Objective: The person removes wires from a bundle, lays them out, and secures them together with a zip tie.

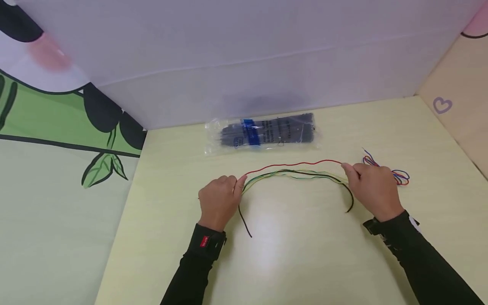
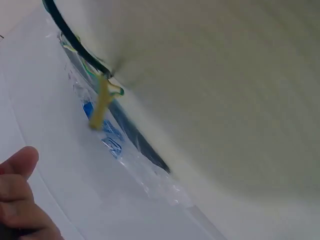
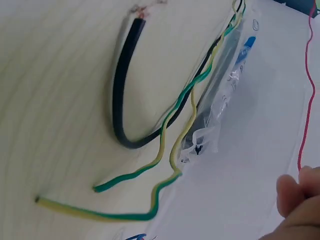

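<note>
A thin red wire (image 1: 293,164) arches between the two hands. My left hand (image 1: 219,201) grips its left end with curled fingers and the thumb along the top. The right hand (image 1: 375,188) pinches the other end, also seen in the right wrist view, where the red wire (image 3: 313,90) runs up from the fingertips. Below it on the table lie a thicker black wire (image 3: 119,90), bent at its end, and yellow-green wires (image 3: 100,216). In the left wrist view the left hand (image 2: 22,200) shows only partly, and its grip on the wire is hidden.
A clear plastic bag of dark grey strips (image 1: 282,131) with a blue band lies along the back of the table. Partly behind the right hand is a coiled bundle of red and blue wire (image 1: 370,159). A pale wall (image 1: 267,76) closes off the back.
</note>
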Tool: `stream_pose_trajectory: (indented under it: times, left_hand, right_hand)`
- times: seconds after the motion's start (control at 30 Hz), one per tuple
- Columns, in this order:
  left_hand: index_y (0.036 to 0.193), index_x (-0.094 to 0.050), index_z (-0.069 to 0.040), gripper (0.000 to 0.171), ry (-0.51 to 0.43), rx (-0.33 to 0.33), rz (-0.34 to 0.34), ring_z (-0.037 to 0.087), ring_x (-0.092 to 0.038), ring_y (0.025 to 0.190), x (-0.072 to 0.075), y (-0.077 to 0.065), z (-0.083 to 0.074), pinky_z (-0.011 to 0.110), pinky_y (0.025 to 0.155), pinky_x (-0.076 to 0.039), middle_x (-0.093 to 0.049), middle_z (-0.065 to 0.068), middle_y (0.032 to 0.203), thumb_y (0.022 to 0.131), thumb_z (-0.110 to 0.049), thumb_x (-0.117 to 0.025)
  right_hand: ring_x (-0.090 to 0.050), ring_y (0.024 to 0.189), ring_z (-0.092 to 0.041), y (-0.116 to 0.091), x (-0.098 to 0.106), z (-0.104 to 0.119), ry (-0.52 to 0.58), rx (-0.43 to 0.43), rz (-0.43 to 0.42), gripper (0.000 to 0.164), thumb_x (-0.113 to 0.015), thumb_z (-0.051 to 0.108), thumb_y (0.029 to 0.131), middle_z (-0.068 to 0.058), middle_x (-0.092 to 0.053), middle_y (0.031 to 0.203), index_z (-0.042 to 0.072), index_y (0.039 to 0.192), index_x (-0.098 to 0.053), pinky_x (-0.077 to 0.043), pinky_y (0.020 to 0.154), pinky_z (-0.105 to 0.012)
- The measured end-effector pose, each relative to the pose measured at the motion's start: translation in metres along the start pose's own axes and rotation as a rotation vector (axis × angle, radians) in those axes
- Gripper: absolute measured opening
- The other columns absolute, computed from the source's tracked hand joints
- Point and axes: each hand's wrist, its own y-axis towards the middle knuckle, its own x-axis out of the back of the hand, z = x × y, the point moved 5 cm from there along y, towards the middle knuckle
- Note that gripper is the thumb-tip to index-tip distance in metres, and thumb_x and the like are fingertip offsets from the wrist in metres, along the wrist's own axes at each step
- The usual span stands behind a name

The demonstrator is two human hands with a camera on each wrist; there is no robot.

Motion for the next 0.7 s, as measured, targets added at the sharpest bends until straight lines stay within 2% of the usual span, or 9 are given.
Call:
stream_pose_trajectory:
  times: [0.1,0.17,0.23,0.3,0.33,0.43,0.53,0.6,0.7]
  left_hand:
    - [0.056,-0.052,-0.014,0.051,-0.011,0.008,-0.037,0.016,-0.036,0.043,0.005,-0.005,0.011,0.025,0.042,-0.011,-0.035,-0.001,0.049,0.094,-0.048,-0.06]
    - [0.057,-0.054,-0.013,0.051,-0.018,0.021,-0.066,0.016,-0.037,0.045,0.01,-0.007,0.019,0.025,0.043,-0.012,-0.037,-0.001,0.05,0.092,-0.05,-0.062]
    - [0.056,-0.052,-0.013,0.053,-0.034,0.03,-0.091,0.016,-0.035,0.044,0.014,-0.007,0.024,0.025,0.043,-0.011,-0.036,0.0,0.049,0.092,-0.051,-0.062]
    - [0.053,-0.047,-0.013,0.055,-0.057,0.026,-0.121,0.015,-0.03,0.043,0.017,-0.007,0.027,0.025,0.044,-0.01,-0.034,-0.001,0.048,0.092,-0.05,-0.062]
    - [0.051,-0.045,-0.014,0.056,-0.07,0.023,-0.141,0.014,-0.027,0.043,0.019,-0.008,0.027,0.025,0.045,-0.009,-0.032,-0.001,0.048,0.093,-0.046,-0.062]
    - [0.046,-0.036,-0.013,0.058,-0.145,0.0,-0.231,0.011,-0.02,0.042,0.023,-0.009,0.026,0.024,0.045,-0.006,-0.027,-0.001,0.045,0.094,-0.032,-0.063]
    - [0.045,-0.035,-0.013,0.055,-0.228,-0.032,-0.298,0.011,-0.022,0.041,0.025,-0.009,0.024,0.023,0.046,-0.007,-0.027,-0.001,0.044,0.092,-0.022,-0.063]
    - [0.046,-0.035,-0.014,0.055,-0.232,-0.061,-0.292,0.011,-0.022,0.041,0.024,-0.008,0.022,0.024,0.047,-0.006,-0.027,-0.002,0.044,0.092,-0.022,-0.063]
    - [0.047,-0.033,-0.016,0.057,-0.167,-0.083,-0.197,0.012,-0.021,0.041,0.018,-0.007,0.018,0.024,0.047,-0.005,-0.025,-0.003,0.046,0.095,-0.03,-0.06]
  right_hand:
    - [-0.017,0.045,-0.003,-0.003,0.001,-0.005,0.132,-0.028,0.081,0.05,-0.06,0.019,0.097,0.009,-0.025,0.049,0.019,0.054,-0.035,-0.013,0.046,-0.025]
    - [-0.019,0.045,0.0,-0.005,0.0,-0.005,0.21,-0.026,0.167,0.04,-0.055,0.017,0.099,0.011,-0.028,0.05,0.022,0.06,-0.049,-0.018,0.046,-0.023]
    - [-0.022,0.046,0.001,-0.006,0.0,-0.004,0.252,-0.013,0.232,0.034,-0.051,0.014,0.1,0.012,-0.03,0.052,0.025,0.068,-0.058,-0.021,0.047,-0.021]
    - [-0.023,0.046,0.002,-0.007,0.0,-0.002,0.279,0.0,0.245,0.031,-0.051,0.011,0.099,0.013,-0.031,0.053,0.027,0.076,-0.064,-0.022,0.047,-0.021]
    - [-0.024,0.046,0.002,-0.007,0.0,-0.002,0.281,0.001,0.23,0.031,-0.053,0.01,0.098,0.014,-0.031,0.053,0.029,0.076,-0.064,-0.021,0.047,-0.02]
    - [-0.022,0.047,0.003,-0.007,0.0,0.001,0.288,0.005,0.148,0.039,-0.062,0.009,0.093,0.014,-0.028,0.053,0.028,0.061,-0.051,-0.018,0.046,-0.02]
    - [-0.02,0.045,0.002,-0.004,-0.001,0.004,0.251,0.021,0.029,0.048,-0.064,0.007,0.09,0.012,-0.026,0.051,0.024,0.053,-0.038,-0.014,0.045,-0.019]
    - [-0.02,0.043,0.001,-0.003,-0.001,0.005,0.209,0.03,-0.056,0.048,-0.064,0.006,0.087,0.011,-0.025,0.049,0.022,0.051,-0.036,-0.012,0.045,-0.019]
    - [-0.019,0.042,0.002,-0.003,-0.002,0.002,0.149,0.022,-0.141,0.047,-0.063,0.006,0.085,0.009,-0.024,0.047,0.02,0.05,-0.034,-0.01,0.046,-0.02]
